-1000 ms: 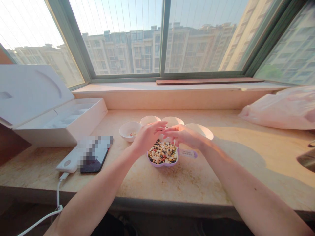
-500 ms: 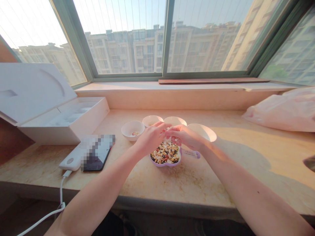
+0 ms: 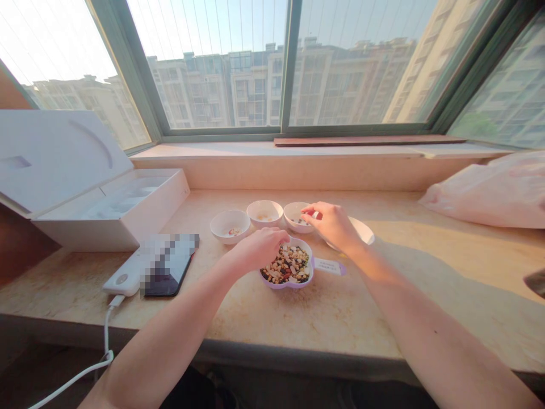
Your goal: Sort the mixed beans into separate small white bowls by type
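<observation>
A purple bowl (image 3: 307, 279) of mixed beans sits on the stone sill in front of me. My left hand (image 3: 259, 249) rests at its left rim, fingers curled down into the beans. My right hand (image 3: 332, 224) hovers over the third small white bowl (image 3: 293, 213), fingertips pinched together; what they hold is too small to make out. Two more white bowls stand to the left: one (image 3: 230, 222) holds a few beans, the other (image 3: 264, 211) a few pale ones. A fourth white bowl (image 3: 364, 230) is partly hidden behind my right hand.
An open white box (image 3: 106, 210) stands at the left. A phone (image 3: 166, 272) on a white power bank (image 3: 123, 278) with a cable lies near the front edge. A pink plastic bag (image 3: 489, 193) lies at the right. Window ledge behind the bowls.
My hands, which were together above the purple bowl, have parted. The right hand moved back over the third white bowl; the left dropped to the purple bowl's left rim.
</observation>
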The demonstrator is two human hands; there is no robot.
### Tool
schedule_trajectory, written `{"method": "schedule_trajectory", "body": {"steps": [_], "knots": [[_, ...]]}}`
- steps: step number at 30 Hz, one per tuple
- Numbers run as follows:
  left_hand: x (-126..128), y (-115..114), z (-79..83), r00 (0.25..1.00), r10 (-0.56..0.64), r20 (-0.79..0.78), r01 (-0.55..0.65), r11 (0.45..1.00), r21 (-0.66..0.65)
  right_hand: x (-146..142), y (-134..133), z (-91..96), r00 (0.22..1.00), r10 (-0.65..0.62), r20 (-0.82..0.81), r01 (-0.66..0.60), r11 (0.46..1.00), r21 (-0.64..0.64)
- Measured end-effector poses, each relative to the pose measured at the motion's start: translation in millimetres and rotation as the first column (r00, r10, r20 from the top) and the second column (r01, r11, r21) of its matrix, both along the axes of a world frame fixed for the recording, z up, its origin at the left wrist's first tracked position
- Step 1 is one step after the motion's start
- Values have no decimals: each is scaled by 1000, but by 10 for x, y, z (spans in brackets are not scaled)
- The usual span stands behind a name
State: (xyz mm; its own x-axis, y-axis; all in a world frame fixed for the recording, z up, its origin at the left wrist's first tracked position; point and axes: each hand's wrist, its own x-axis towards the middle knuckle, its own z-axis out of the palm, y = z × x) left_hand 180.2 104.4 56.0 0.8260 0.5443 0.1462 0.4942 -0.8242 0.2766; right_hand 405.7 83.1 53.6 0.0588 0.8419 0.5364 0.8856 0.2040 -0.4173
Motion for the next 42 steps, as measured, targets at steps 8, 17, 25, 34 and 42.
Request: {"method": "schedule_trajectory", "body": {"steps": [8,17,25,34,42], "knots": [[-2,-59,25,992,-100,-76,96,994,-49,62,11,-20,980,-148,131,152,988,-17],[4,-21,4,988,-127,-83,123,991,-59,60,16,-24,971,-180,156,196,976,-92],[2,-16,23,991,-76,-109,69,995,-69,54,32,-52,977,-174,120,185,979,-88],[15,-5,21,996,-88,-31,86,995,-57,73,36,-72,985,-152,86,157,986,-59],[-88,147,138,953,68,294,-20,986,-164,46,2,-57,990,-120,69,123,991,-46]]}}
